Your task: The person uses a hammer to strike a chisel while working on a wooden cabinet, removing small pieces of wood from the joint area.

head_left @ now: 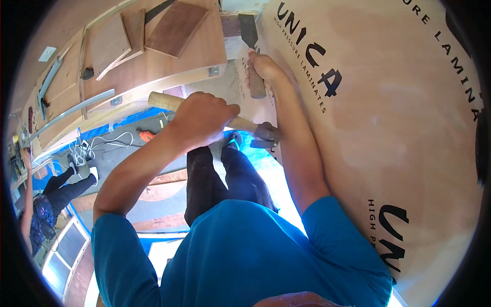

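Observation:
My left hand point(207, 117) is closed around the wooden handle of a hammer point(166, 101). The dark hammer head point(267, 134) points right and shows beside my right forearm, partly in front of it. Farther up, my right hand point(263, 69) grips a scraper-like tool with a wide dark blade point(248, 31) and a wooden handle point(257, 89). The blade points away from me, along the near left edge of a large protective-film-covered panel point(358, 138) with black print. My right arm lies along that panel's left side.
Wooden boards point(176, 28) lie on a wood-faced bench point(153, 66) at the upper left. A metal strip point(76, 110) runs along its edge. White cables point(110, 140) and an orange tool point(147, 135) are on the floor. Another person point(43, 207) stands at the far left.

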Action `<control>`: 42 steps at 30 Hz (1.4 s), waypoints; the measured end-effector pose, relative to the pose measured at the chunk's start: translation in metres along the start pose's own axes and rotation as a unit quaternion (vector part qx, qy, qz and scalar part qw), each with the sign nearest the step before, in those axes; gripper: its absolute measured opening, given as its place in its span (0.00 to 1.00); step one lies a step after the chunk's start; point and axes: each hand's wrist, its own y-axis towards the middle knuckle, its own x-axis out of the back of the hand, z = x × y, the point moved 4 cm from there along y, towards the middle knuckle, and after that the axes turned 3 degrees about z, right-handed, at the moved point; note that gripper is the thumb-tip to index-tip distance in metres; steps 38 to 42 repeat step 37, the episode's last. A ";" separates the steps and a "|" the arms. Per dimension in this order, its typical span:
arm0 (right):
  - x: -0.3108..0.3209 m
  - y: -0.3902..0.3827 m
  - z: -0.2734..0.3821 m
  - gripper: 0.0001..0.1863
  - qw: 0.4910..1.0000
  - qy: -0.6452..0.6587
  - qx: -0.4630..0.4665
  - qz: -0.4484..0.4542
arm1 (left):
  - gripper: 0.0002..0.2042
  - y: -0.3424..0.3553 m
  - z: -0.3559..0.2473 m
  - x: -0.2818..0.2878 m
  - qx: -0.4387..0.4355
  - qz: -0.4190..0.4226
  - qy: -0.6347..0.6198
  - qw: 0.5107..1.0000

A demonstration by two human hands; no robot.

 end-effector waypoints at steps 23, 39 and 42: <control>-0.004 0.023 -0.016 0.22 1.000 0.000 0.027 0.007 | 0.08 0.034 0.034 -0.063 0.068 -0.010 0.051 0.996; 0.007 0.037 -0.034 0.29 1.000 -0.008 0.008 0.020 | 0.10 0.002 -0.023 -0.047 0.017 0.074 0.013 0.997; 0.007 0.037 -0.034 0.29 1.000 -0.008 0.008 0.020 | 0.10 0.002 -0.023 -0.047 0.017 0.074 0.013 0.997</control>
